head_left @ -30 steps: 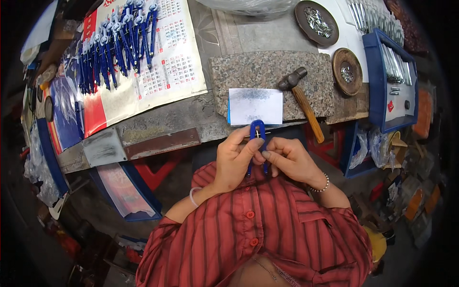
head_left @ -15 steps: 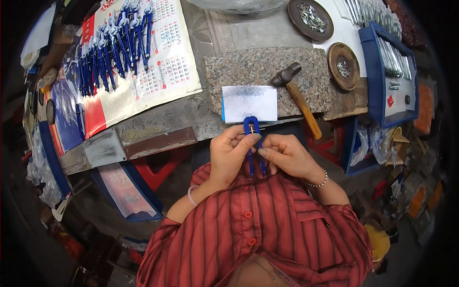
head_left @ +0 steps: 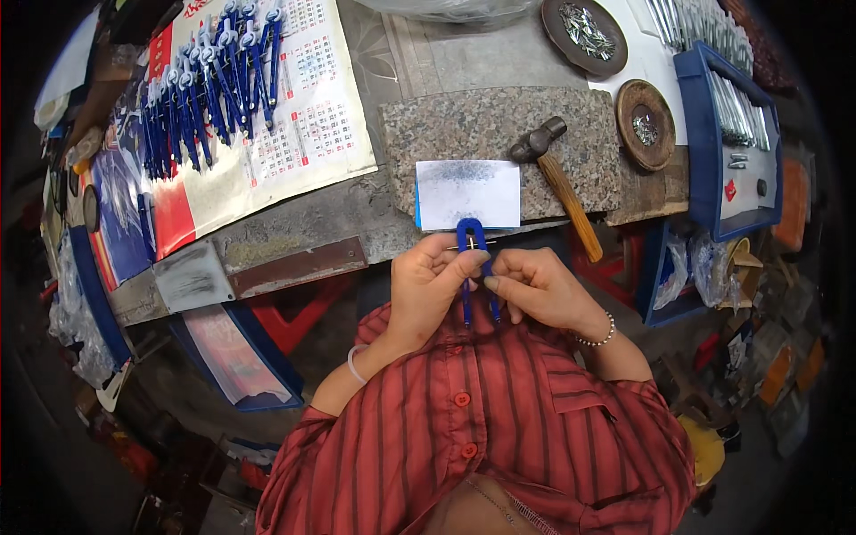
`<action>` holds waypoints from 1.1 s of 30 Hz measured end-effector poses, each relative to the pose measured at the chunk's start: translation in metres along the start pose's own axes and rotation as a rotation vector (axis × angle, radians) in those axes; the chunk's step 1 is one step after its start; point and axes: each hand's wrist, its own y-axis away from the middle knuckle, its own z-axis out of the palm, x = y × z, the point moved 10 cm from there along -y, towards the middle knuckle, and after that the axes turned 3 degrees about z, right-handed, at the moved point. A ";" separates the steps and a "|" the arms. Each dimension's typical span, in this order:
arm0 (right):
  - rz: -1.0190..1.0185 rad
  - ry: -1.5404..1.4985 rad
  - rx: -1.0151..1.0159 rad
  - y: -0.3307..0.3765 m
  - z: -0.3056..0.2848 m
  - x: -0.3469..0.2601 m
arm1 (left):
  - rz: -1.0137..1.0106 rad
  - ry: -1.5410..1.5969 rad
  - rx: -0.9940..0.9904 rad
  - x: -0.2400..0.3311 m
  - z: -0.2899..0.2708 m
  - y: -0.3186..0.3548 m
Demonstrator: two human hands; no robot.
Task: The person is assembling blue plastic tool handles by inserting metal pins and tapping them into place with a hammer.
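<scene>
Close in, L hand (head_left: 426,290) pinching blue tool (head_left: 470,222), R hand (head_left: 546,292) curled alongside, grip unclear

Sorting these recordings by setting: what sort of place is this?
Probably a small hand-assembly workshop: a hammer lies on a stone slab, a round dish holds small metal pieces, and many similar blue parts lie grouped on printed paper.

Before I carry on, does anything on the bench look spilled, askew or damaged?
I see no clear spill or damage. The hammer lies askew on the stone slab, its handle jutting past the front edge, where it might get knocked. The white paper on the slab looks smudged with dark specks.
</scene>
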 end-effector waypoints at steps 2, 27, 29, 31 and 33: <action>0.007 -0.006 0.002 0.000 0.000 0.000 | -0.023 0.007 -0.006 0.000 0.001 0.000; -0.185 0.373 0.178 0.022 -0.021 -0.034 | -0.051 -0.155 -0.078 0.002 0.006 -0.004; -0.325 0.485 0.416 0.045 -0.048 -0.063 | -0.051 -0.140 -0.081 -0.001 0.007 -0.006; -0.326 0.464 0.578 0.063 -0.074 -0.078 | -0.055 -0.147 -0.080 -0.003 0.005 -0.006; -0.301 0.345 0.692 0.078 -0.109 -0.083 | -0.060 -0.147 -0.063 -0.004 0.002 -0.004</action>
